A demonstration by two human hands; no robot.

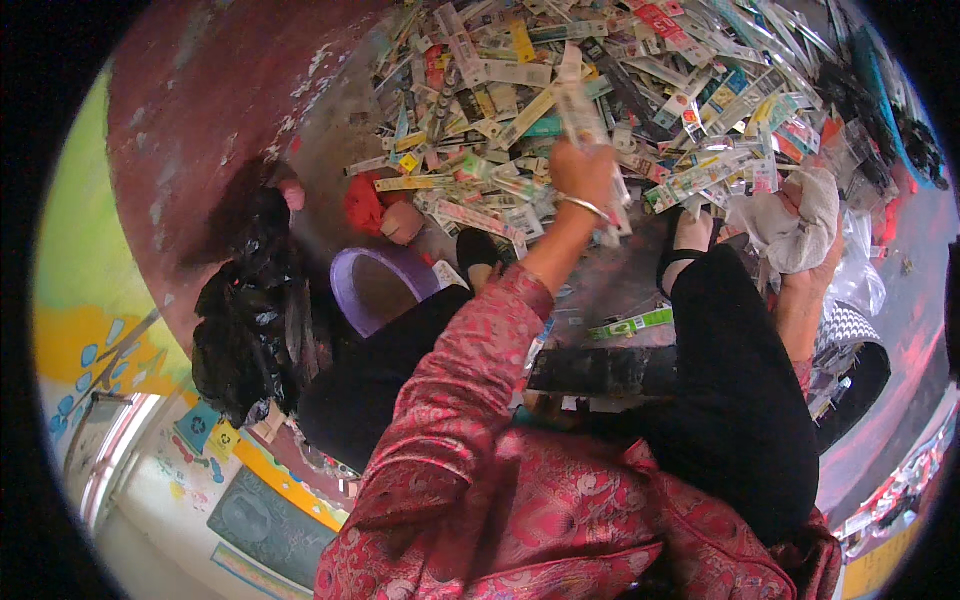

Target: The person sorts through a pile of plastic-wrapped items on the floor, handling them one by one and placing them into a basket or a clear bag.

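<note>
My left hand (583, 182) reaches out over a heap of printed packaging strips (500, 130), its fingers closed on a pale packaging strip (577, 95). The strip stands up above the fist and pale pieces also show beside and below it, smeared by motion. To the right, beside my right knee, my right hand (818, 268) is wrapped in or bunched with a whitish cloth (795, 225). That cloth hides most of its fingers, so their grip is unclear. Clear plastic film (858, 275) hangs next to this hand.
A purple ring-shaped rim (350, 290) lies by my left foot, near a red bundle (364, 205). Black plastic bags (255, 320) stand at the left. A dark container (855, 375) sits at the right. One green strip (632, 324) lies between my feet.
</note>
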